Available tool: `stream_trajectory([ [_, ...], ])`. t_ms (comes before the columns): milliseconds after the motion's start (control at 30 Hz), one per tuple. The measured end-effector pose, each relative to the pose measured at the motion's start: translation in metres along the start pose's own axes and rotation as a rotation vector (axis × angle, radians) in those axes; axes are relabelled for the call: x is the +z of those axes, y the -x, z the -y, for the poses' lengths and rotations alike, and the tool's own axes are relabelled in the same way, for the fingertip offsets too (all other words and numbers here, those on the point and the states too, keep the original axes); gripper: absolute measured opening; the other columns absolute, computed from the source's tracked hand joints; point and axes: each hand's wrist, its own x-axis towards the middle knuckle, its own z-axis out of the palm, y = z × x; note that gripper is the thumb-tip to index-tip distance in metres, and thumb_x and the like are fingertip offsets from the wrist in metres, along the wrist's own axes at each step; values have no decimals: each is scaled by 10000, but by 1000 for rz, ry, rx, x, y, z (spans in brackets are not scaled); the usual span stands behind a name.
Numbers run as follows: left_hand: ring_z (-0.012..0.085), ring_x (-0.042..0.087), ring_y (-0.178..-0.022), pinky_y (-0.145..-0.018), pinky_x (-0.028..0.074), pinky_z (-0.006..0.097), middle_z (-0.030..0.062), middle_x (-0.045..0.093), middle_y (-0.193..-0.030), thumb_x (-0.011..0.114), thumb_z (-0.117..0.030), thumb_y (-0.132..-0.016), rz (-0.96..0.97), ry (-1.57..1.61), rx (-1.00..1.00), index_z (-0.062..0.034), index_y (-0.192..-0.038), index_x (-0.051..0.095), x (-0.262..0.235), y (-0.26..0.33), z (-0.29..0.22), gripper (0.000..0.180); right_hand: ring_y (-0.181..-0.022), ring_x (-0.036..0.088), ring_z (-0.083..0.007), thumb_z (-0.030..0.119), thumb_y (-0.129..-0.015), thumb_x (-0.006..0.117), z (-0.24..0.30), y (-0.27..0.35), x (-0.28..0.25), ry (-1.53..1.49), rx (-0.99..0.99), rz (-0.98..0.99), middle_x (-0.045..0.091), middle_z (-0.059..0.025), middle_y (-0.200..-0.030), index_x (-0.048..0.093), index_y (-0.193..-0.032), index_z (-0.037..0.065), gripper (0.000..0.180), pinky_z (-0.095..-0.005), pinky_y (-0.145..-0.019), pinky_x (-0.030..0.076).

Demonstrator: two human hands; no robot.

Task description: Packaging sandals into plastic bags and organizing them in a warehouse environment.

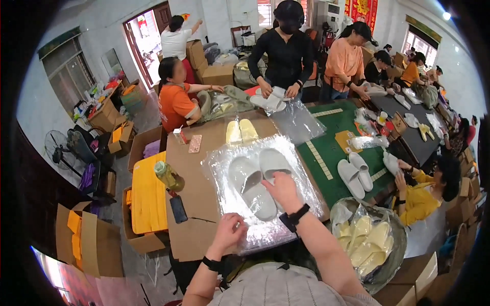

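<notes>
A pair of pale grey slippers lies on a stack of clear plastic bags [232, 224] in front of me. The left slipper [252, 191] points away, its sole toward me; the right slipper [273, 160] sits beside it. My right hand [286, 191] is closed on the right slipper's near part, its thumb close to the left slipper. Over the near left edge of the bags is my left hand [229, 232], fingers loosely curled and apart from the thumb, with nothing visible in them. Just beyond the bags stands a pale yellow pair of slippers [241, 132].
On the left of the cardboard-topped table are a bottle [168, 176] and a phone [178, 209]. A sack of yellow slippers [365, 239] stands at my right. Another grey pair [354, 176] rests on the green mat [319, 148]. Across the table, a person in black [283, 56] handles slippers.
</notes>
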Motion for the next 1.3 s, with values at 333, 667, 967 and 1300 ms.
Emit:
stream_trajectory([
  [333, 350, 564, -1095, -987, 440, 425, 127, 643, -1096, 731, -195, -808, -33, -35, 35, -63, -997, 661, 3, 11, -3, 241, -813, 702, -323, 331, -879, 668, 10, -11, 62, 209, 124, 22, 705, -149, -860, 698, -874, 41, 292, -433, -711, 562],
  [667, 461, 526, -1158, -1007, 421, 513, 295, 547, -1333, 623, -179, -901, 50, -56, -110, 3, -1480, 366, 17, -9, -5, 660, -746, 683, -387, 218, -814, 614, -13, -27, 46, 58, -9, 44, 683, -216, -770, 719, -796, 23, 222, -491, -699, 549],
  [967, 415, 509, -1083, -958, 451, 494, 241, 524, -1407, 633, -283, -901, 101, -510, 32, -28, -1350, 556, 26, -18, -23, 522, -776, 665, -384, 238, -824, 621, -85, 42, -49, -3, 251, -173, 679, -177, -799, 682, -816, 60, 188, -481, -696, 528],
  [1300, 406, 506, -1057, -932, 456, 491, 250, 484, -1448, 688, -345, -857, 107, -576, 38, -15, -1375, 525, 35, -15, -27, 635, -773, 620, -383, 245, -813, 661, -248, 269, -232, 545, 578, -459, 617, -156, -734, 591, -763, 46, 217, -505, -664, 481],
])
